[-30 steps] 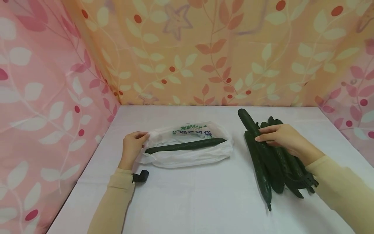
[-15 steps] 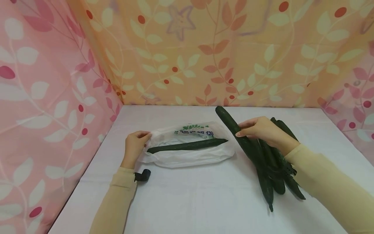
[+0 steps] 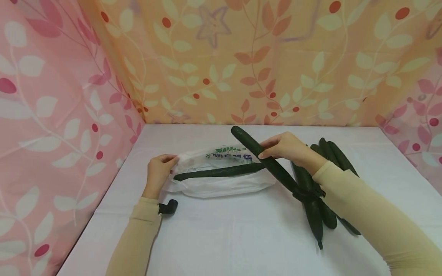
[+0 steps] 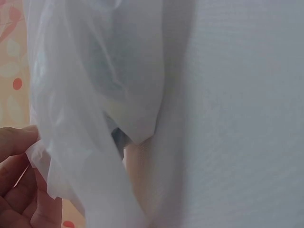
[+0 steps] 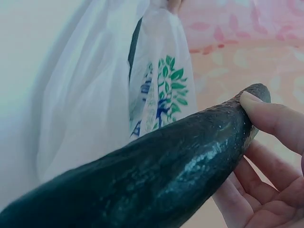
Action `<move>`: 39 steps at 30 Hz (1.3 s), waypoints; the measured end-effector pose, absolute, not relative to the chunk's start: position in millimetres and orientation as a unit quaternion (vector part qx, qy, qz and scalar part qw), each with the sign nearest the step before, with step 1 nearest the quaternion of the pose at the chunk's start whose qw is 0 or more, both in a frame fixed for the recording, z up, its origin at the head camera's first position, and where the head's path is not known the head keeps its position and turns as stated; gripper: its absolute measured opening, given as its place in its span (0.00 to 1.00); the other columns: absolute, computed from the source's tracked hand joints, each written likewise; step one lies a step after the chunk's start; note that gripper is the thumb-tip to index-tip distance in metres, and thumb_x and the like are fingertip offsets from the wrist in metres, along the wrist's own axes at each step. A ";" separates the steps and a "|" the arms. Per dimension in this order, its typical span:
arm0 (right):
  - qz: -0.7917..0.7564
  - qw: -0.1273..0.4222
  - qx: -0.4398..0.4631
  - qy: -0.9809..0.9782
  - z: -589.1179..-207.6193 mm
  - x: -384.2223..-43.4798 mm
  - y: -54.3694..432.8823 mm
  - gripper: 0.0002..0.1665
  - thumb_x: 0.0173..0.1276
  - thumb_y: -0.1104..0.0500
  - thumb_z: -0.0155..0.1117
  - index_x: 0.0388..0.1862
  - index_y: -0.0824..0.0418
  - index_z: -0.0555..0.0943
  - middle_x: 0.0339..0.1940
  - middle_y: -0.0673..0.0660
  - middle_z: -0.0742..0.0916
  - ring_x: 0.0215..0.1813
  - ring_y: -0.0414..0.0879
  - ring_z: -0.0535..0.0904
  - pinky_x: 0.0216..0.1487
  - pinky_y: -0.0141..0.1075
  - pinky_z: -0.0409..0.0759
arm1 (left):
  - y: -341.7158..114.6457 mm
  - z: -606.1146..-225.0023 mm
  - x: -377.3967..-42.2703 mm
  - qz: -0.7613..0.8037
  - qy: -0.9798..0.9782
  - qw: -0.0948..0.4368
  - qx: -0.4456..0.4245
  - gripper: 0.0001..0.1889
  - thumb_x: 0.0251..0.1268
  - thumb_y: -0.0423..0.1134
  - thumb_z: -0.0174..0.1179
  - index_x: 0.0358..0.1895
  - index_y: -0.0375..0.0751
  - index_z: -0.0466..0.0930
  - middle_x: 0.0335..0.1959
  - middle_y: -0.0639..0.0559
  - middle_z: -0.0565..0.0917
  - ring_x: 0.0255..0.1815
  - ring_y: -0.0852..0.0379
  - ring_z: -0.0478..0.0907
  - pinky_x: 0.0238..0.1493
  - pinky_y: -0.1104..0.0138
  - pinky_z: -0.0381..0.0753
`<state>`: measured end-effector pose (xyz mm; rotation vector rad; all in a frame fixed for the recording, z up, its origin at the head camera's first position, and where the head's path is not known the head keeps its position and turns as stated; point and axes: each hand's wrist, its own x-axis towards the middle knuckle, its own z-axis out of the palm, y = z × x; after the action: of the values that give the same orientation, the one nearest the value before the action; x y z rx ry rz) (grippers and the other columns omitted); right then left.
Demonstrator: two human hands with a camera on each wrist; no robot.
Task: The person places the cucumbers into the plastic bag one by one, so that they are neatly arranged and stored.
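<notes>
A white plastic bag (image 3: 221, 188) with green and blue print lies on the table, its mouth spread. Inside it rests one long cucumber (image 3: 217, 172). My left hand (image 3: 159, 171) pinches the bag's left edge; the left wrist view shows thumb and fingers (image 4: 19, 142) on the thin plastic. A second cucumber (image 3: 276, 170) slants over the bag's right end, gripped by my right hand (image 3: 290, 149) between thumb and fingers. In the right wrist view this dark cucumber (image 5: 156, 166) crosses in front of the printed bag (image 5: 85, 109).
Several more cucumbers (image 3: 312, 222) lie in a bunch on the right of the white table (image 3: 221, 237), partly hidden under my right forearm (image 3: 362, 207). Floral cloth (image 3: 221, 76) hangs behind the table and along both sides.
My right hand has drawn one cucumber out of the bunch and carried it left to the bag's right end. My left hand keeps its hold on the bag's edge.
</notes>
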<state>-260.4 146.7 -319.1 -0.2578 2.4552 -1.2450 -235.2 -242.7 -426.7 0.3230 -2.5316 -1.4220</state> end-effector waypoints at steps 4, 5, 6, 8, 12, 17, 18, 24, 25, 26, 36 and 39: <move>-0.448 0.191 -0.103 0.867 -318.2 -265.3 130.7 0.29 0.58 0.55 0.76 0.58 0.63 0.83 0.50 0.60 0.89 0.45 0.44 0.88 0.61 0.47 0.81 | -244.1 -426.8 -235.2 -0.484 -0.862 0.102 0.112 0.14 0.68 0.45 0.64 0.47 0.37 0.88 0.42 0.39 0.88 0.21 0.63 0.76 0.27 0.74 0.78; -0.450 0.193 -0.108 0.865 -317.7 -266.0 126.9 0.28 0.58 0.55 0.76 0.58 0.63 0.83 0.49 0.60 0.90 0.45 0.44 0.88 0.61 0.47 0.81 | -244.2 -426.8 -235.4 -0.485 -0.862 0.102 0.112 0.14 0.68 0.45 0.64 0.47 0.38 0.88 0.42 0.39 0.88 0.21 0.63 0.76 0.27 0.74 0.78; -0.451 0.194 -0.115 0.863 -317.3 -266.5 123.4 0.28 0.59 0.56 0.76 0.57 0.63 0.83 0.49 0.60 0.90 0.44 0.44 0.88 0.60 0.46 0.81 | -244.3 -426.9 -235.4 -0.485 -0.861 0.101 0.111 0.14 0.67 0.45 0.64 0.47 0.38 0.88 0.42 0.39 0.88 0.21 0.63 0.77 0.27 0.75 0.79; -0.452 0.198 -0.127 0.860 -316.5 -267.0 116.9 0.26 0.59 0.57 0.76 0.57 0.63 0.84 0.47 0.59 0.90 0.43 0.44 0.88 0.59 0.46 0.82 | -244.3 -426.7 -235.2 -0.491 -0.858 0.101 0.111 0.14 0.67 0.45 0.65 0.47 0.38 0.88 0.42 0.39 0.88 0.22 0.63 0.77 0.28 0.75 0.79; -0.442 0.202 -0.150 0.861 -314.7 -268.4 104.3 0.25 0.58 0.58 0.75 0.55 0.61 0.85 0.45 0.58 0.91 0.42 0.43 0.88 0.57 0.45 0.84 | -244.3 -428.4 -236.2 -0.505 -0.851 0.097 0.111 0.15 0.67 0.44 0.65 0.48 0.38 0.87 0.44 0.39 0.88 0.27 0.62 0.77 0.29 0.75 0.81; -0.424 0.205 -0.179 0.864 -310.3 -270.8 88.5 0.23 0.59 0.58 0.74 0.55 0.59 0.86 0.44 0.56 0.91 0.43 0.44 0.87 0.55 0.43 0.84 | -245.7 -429.7 -237.7 -0.514 -0.845 0.094 0.113 0.15 0.67 0.44 0.65 0.48 0.37 0.87 0.45 0.39 0.88 0.32 0.60 0.77 0.30 0.75 0.81; -0.422 0.206 -0.187 0.863 -309.4 -271.3 85.4 0.23 0.59 0.59 0.74 0.55 0.58 0.86 0.44 0.56 0.91 0.42 0.44 0.87 0.54 0.42 0.85 | -246.1 -429.5 -237.6 -0.515 -0.845 0.094 0.113 0.15 0.67 0.44 0.65 0.48 0.37 0.87 0.45 0.39 0.87 0.32 0.60 0.77 0.30 0.75 0.81; -0.409 0.214 -0.225 0.858 -306.4 -273.8 68.2 0.22 0.58 0.59 0.75 0.54 0.55 0.87 0.42 0.53 0.91 0.42 0.43 0.85 0.48 0.36 0.84 | -247.2 -428.3 -236.8 -0.521 -0.842 0.088 0.111 0.16 0.67 0.45 0.66 0.48 0.36 0.87 0.45 0.39 0.87 0.32 0.61 0.77 0.31 0.75 0.82; -0.405 0.215 -0.230 0.859 -306.2 -274.1 66.1 0.23 0.58 0.59 0.75 0.55 0.55 0.87 0.42 0.52 0.91 0.42 0.42 0.85 0.48 0.35 0.84 | -247.3 -428.1 -236.7 -0.523 -0.841 0.086 0.111 0.16 0.67 0.45 0.66 0.48 0.36 0.87 0.45 0.39 0.87 0.32 0.61 0.77 0.31 0.75 0.82; -0.400 0.216 -0.235 0.859 -306.0 -274.2 63.9 0.23 0.58 0.59 0.75 0.55 0.54 0.87 0.42 0.52 0.91 0.42 0.42 0.85 0.48 0.35 0.83 | -247.3 -427.8 -236.6 -0.524 -0.840 0.083 0.112 0.16 0.67 0.45 0.66 0.48 0.36 0.87 0.46 0.39 0.86 0.32 0.61 0.77 0.31 0.75 0.82; -0.356 0.212 -0.291 0.862 -303.7 -277.6 42.1 0.24 0.57 0.58 0.76 0.55 0.54 0.86 0.45 0.51 0.91 0.46 0.41 0.84 0.55 0.36 0.80 | -250.6 -430.6 -238.9 -0.555 -0.821 0.065 0.121 0.17 0.66 0.46 0.66 0.49 0.36 0.86 0.46 0.43 0.85 0.33 0.61 0.78 0.33 0.75 0.83; -0.355 0.215 -0.305 0.857 -307.3 -280.6 35.8 0.24 0.57 0.59 0.76 0.55 0.54 0.86 0.44 0.51 0.91 0.45 0.40 0.84 0.54 0.34 0.79 | -251.6 -431.4 -238.2 -0.563 -0.816 0.065 0.117 0.18 0.66 0.46 0.66 0.49 0.34 0.86 0.43 0.46 0.86 0.31 0.63 0.79 0.32 0.75 0.83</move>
<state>-280.6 35.8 -307.3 -0.8461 2.3776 -0.9842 -238.2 -251.6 -431.4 0.3544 -2.4612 -1.6974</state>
